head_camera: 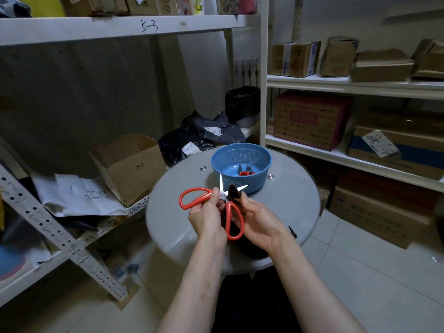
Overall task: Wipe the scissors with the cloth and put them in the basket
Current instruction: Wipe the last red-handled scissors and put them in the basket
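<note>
Wipe step in progress, approx. mid-task. You're holding the red scissors [224,195] open above the table [288,207] w/ your left hand [206,217], fingers curling round the handle nr the pivot. Your right hand [259,219] is pinching the dark cloth [234,192] round one blade, tip poking out; other blade is showing bare. Blue basket [255,181] is sitting just behind, holding another pair [245,173]. Remaining, by my read: finishing both blades, then dropping this pair in.
</note>
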